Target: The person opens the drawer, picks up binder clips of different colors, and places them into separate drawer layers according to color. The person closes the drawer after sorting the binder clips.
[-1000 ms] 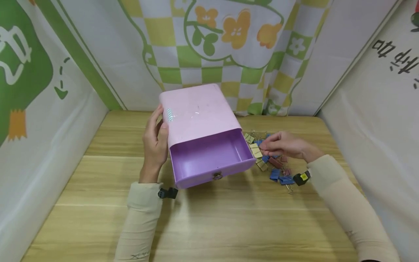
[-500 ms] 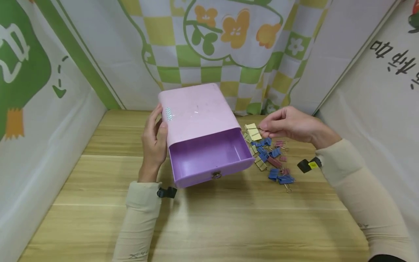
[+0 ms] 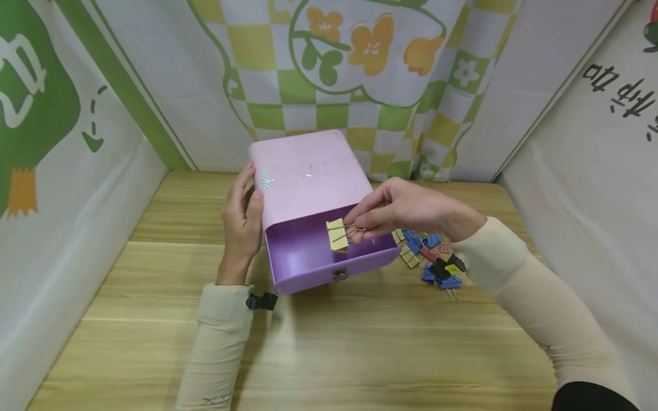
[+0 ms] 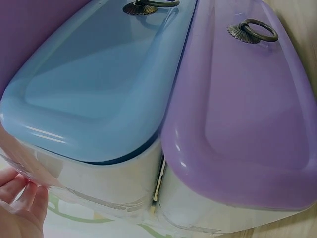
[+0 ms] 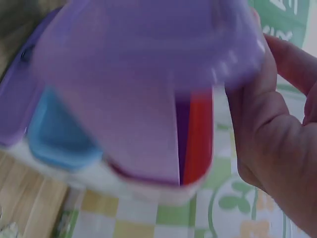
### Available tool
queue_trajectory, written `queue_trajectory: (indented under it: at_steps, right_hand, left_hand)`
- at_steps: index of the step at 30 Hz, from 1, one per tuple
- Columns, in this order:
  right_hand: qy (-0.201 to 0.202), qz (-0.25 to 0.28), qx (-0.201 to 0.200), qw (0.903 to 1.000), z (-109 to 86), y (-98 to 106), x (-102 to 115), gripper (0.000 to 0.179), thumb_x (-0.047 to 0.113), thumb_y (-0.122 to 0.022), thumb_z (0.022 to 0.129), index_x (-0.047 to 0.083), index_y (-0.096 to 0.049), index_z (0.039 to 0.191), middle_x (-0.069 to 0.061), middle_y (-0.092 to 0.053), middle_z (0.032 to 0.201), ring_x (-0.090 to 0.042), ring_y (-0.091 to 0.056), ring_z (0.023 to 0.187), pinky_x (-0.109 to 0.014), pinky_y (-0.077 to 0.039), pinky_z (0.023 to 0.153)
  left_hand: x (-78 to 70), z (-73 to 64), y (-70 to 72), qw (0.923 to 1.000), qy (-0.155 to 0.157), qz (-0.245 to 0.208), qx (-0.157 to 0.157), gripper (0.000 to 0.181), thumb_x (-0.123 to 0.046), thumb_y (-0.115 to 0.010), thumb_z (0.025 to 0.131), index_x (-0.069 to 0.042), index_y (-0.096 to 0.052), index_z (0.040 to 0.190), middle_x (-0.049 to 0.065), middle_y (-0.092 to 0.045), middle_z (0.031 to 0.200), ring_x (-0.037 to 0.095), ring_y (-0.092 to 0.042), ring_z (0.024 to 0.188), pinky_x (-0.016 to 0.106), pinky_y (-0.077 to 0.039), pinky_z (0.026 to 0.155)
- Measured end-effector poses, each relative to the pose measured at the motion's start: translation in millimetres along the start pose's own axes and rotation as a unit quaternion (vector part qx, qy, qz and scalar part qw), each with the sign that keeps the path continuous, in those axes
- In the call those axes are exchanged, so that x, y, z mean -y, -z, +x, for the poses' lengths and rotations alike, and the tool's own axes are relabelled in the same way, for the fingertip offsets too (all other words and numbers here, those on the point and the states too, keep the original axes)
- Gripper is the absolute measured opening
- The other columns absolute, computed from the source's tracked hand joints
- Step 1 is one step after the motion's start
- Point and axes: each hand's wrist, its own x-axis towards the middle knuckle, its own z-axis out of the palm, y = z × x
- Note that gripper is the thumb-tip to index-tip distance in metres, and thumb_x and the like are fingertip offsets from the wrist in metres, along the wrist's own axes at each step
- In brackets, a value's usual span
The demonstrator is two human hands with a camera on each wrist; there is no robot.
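Note:
A pink drawer box (image 3: 313, 171) stands on the table with its top purple drawer (image 3: 303, 251) pulled out. My left hand (image 3: 244, 225) rests along the box's left side, fingertips touching the wall in the left wrist view. Over the pulled-out drawer, my right hand (image 3: 406, 210) pinches a yellow binder clip (image 3: 337, 235) by its wire handles. The clip's body hangs above the drawer's inside. In the right wrist view the drawer hides the fingertips and the clip.
Several yellow, blue and red binder clips (image 3: 432, 240) lie on the table (image 3: 329, 354) right of the box, partly under the right wrist. Below the pulled-out drawer sit a closed blue drawer (image 4: 99, 89) and a closed purple drawer (image 4: 252, 109) with ring pulls. A checked curtain (image 3: 288, 85) hangs behind.
The right hand has lifted the yellow binder clip from the pile and carried it left over the drawer. My left hand and the box have stayed in place.

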Motion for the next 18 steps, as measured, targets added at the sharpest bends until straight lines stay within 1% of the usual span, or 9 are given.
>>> queue_trajectory:
  at_steps: [4, 10, 12, 14, 18]
  right_hand:
    - [-0.007, -0.008, 0.034, 0.9994, 18.0, -18.7, 4.7, 0.028, 0.002, -0.066, 0.101, -0.009, -0.071, 0.126, -0.022, -0.079, 0.114, -0.025, -0.080, 0.102, -0.043, -0.063, 0.101]
    - [-0.011, -0.023, 0.085, 0.9960, 41.5, -44.3, 12.0, 0.028, 0.001, -0.062, 0.102, -0.008, -0.070, 0.127, -0.023, -0.079, 0.115, -0.026, -0.080, 0.101, -0.042, -0.063, 0.100]
    - [-0.012, -0.031, 0.095, 0.9950, 46.8, -50.4, 13.2, 0.029, 0.000, -0.060, 0.103, -0.010, -0.069, 0.128, -0.023, -0.079, 0.114, -0.025, -0.080, 0.100, -0.040, -0.064, 0.100]
    - [-0.016, -0.037, 0.099, 0.9943, 51.1, -55.0, 13.5, 0.029, -0.001, -0.059, 0.103, -0.012, -0.068, 0.129, -0.023, -0.079, 0.113, -0.024, -0.080, 0.100, -0.039, -0.064, 0.099]
    - [-0.026, -0.047, 0.103, 0.9933, 57.4, -61.9, 13.8, 0.030, -0.001, -0.057, 0.104, -0.014, -0.066, 0.131, -0.022, -0.079, 0.113, -0.023, -0.080, 0.100, -0.037, -0.064, 0.099]
  left_hand:
    - [0.2, -0.3, -0.6, 1.0000, 0.002, -0.009, -0.002, 0.054, -0.016, -0.049, 0.102, 0.000, -0.051, 0.153, 0.012, -0.047, 0.165, 0.027, -0.045, 0.153, 0.044, -0.046, 0.124]
    - [1.5, -1.8, -1.9, 0.9999, 0.005, -0.016, -0.002, 0.053, -0.015, -0.049, 0.102, -0.001, -0.051, 0.153, 0.011, -0.047, 0.165, 0.026, -0.045, 0.153, 0.049, -0.047, 0.123]
    - [1.7, -1.5, -2.0, 0.9998, 0.006, -0.017, -0.002, 0.053, -0.015, -0.050, 0.102, -0.002, -0.051, 0.154, 0.010, -0.047, 0.165, 0.026, -0.045, 0.153, 0.049, -0.047, 0.123]
    - [2.2, -0.9, -1.8, 0.9998, 0.005, -0.017, -0.003, 0.053, -0.015, -0.049, 0.102, -0.001, -0.051, 0.154, 0.011, -0.047, 0.165, 0.027, -0.045, 0.153, 0.049, -0.047, 0.123]
    - [0.9, 0.5, -0.6, 0.9998, 0.010, -0.017, -0.004, 0.053, -0.015, -0.050, 0.102, -0.002, -0.051, 0.154, 0.010, -0.047, 0.165, 0.024, -0.045, 0.153, 0.050, -0.047, 0.123]
